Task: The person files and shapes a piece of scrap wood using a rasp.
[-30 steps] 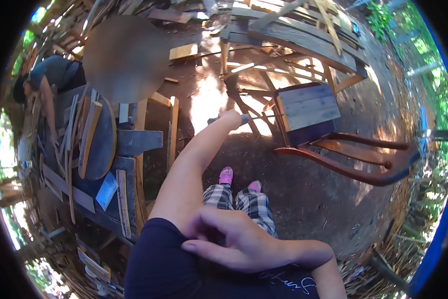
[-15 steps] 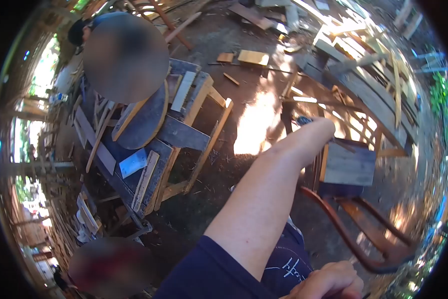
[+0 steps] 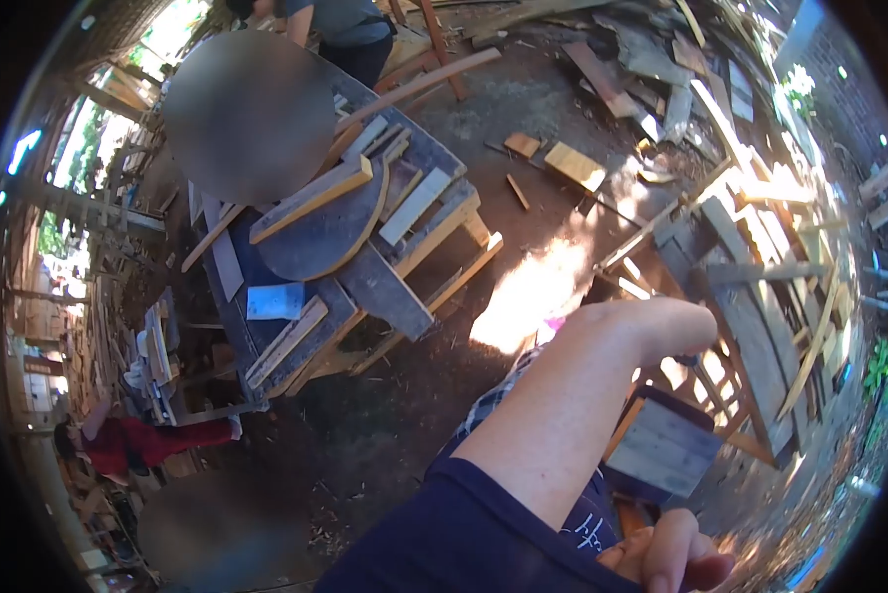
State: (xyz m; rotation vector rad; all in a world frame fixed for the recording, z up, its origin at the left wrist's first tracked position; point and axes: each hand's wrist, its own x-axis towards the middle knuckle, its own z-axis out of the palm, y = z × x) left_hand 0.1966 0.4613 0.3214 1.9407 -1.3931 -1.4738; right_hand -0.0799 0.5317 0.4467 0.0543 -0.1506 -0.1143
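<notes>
My left arm stretches from a dark blue sleeve up and to the right, bent at the elbow; the fingers of that hand are hidden. Low at the right, my right hand (image 3: 669,555) is curled closed in front of my dark shirt with white lettering (image 3: 589,532). Whatever it may hold cannot be made out. Just above it is a box-like piece with a grey wooden panel (image 3: 665,448). Left of the arm stands a dark workbench (image 3: 404,296) bearing a rounded board (image 3: 310,242), wood strips and a light blue sheet (image 3: 275,302).
Behind the bench stands a person in a grey shirt (image 3: 340,20). Another person in red (image 3: 157,442) is at the lower left. Planks (image 3: 760,306) lie piled at the right, and loose boards (image 3: 575,166) lie on the dirt floor (image 3: 395,425).
The view has turned, so the bench and floor boards sit differently in the frame. The curved brown wooden frame at the lower right has mostly left view. The person in red now shows more clearly.
</notes>
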